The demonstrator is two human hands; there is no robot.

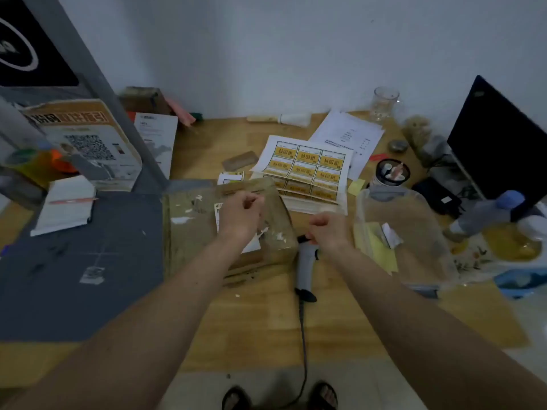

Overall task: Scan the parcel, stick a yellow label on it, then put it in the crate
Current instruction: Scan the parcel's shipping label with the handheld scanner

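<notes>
The brown cardboard parcel [195, 232] lies on the wooden table with a white shipping label on its top. My left hand [241, 216] hovers over that label with its fingers curled and nothing visible in them. The grey barcode scanner [306, 263] lies on the table just right of the parcel, its cable running towards me. My right hand [328, 230] is curled at the scanner's black head, fingertips on it. Sheets of yellow labels [307, 165] lie behind the parcel. The clear plastic crate [414, 232] stands to the right with some paper inside.
A grey mat [83, 276] and a white notepad [65, 205] are on the left, beside a printed sign with a QR code [88, 143]. Papers, a glass jar [384, 103], a pen pot [392, 173], a dark monitor [500, 143] and bottles crowd the back and right.
</notes>
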